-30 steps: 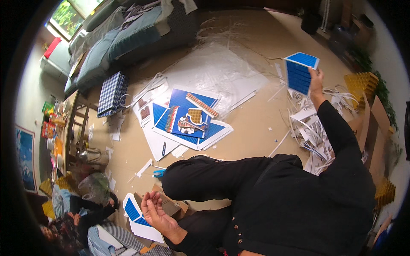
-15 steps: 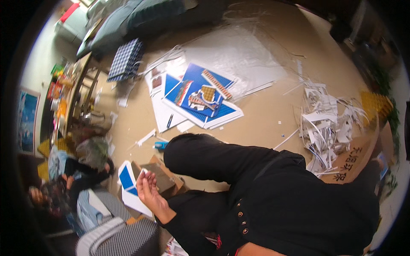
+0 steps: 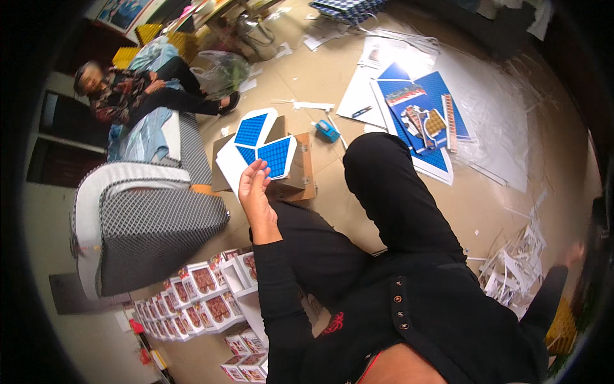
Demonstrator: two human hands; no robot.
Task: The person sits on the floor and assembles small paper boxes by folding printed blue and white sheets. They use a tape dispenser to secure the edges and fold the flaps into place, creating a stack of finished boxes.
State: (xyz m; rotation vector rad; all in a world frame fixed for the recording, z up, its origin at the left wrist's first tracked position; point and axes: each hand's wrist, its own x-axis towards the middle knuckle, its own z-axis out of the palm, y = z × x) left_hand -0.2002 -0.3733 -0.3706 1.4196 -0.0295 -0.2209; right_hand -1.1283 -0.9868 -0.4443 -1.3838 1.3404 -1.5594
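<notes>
My left hand point(image 3: 257, 192) is raised over the near edge of a white cut-out sheet with blue grid panels point(image 3: 275, 157). Its fingers and thumb are pinched together; what they hold, if anything, I cannot make out. The sheet lies on an open cardboard box point(image 3: 308, 168) left of my knee. My right hand point(image 3: 575, 253) reaches out at the far right, smeared, so its fingers do not read clearly. Below that arm is a heap of white paper scraps point(image 3: 511, 269). A small blue object point(image 3: 327, 131) sits on the floor past the box.
Ahead right lie blue printed sheets point(image 3: 439, 96), a brick-patterned strip point(image 3: 449, 121) and a dark pen-like tool point(image 3: 362, 111), near clear plastic sheeting point(image 3: 492, 141). A grey chair point(image 3: 160, 217) stands left. Rows of printed white cartons point(image 3: 204, 281) stand behind it. Another person point(image 3: 121, 96) sits beyond.
My view has swung left, bringing the cartons and chair into sight. The right arm now shows, stretched outward. My left hand stays raised by the blue-panelled sheet.
</notes>
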